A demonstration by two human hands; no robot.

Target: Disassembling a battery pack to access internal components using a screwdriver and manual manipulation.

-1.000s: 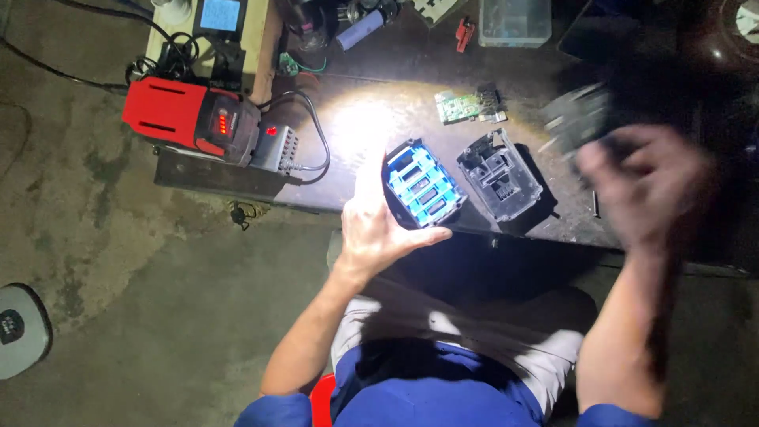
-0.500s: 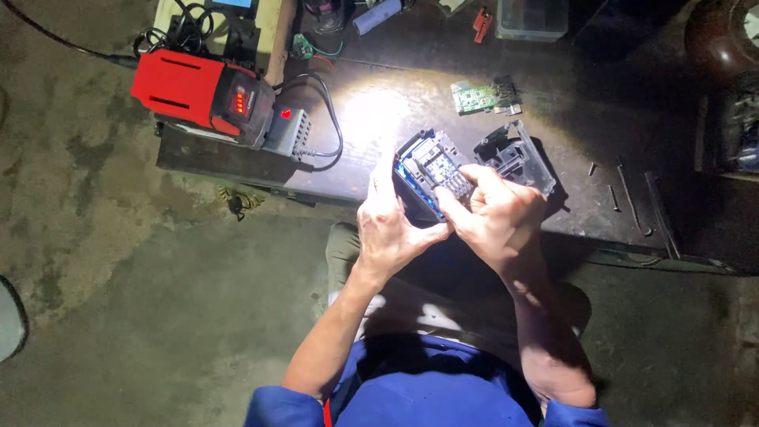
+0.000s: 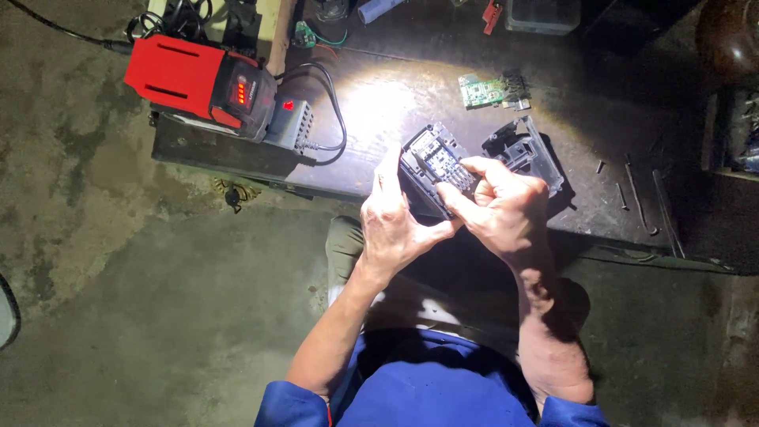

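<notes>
Both hands hold a dark battery pack (image 3: 433,162) over the near edge of a low dark workbench (image 3: 379,103). My left hand (image 3: 391,225) grips its left side and underside. My right hand (image 3: 500,205) closes on its right side, with fingers pressed on the grey top cover. Just to the right of my hands, an open black plastic housing (image 3: 528,150) lies on the bench.
A red battery (image 3: 202,79) sits on a grey charger (image 3: 292,122) with a black cable at the bench's left. A green circuit board (image 3: 486,89) lies further back, with small metal rods (image 3: 632,186) at the right. Concrete floor lies around my knees.
My right hand came in from the right and closed on the pack. The blue cells seen a second ago are now covered by a grey top part.
</notes>
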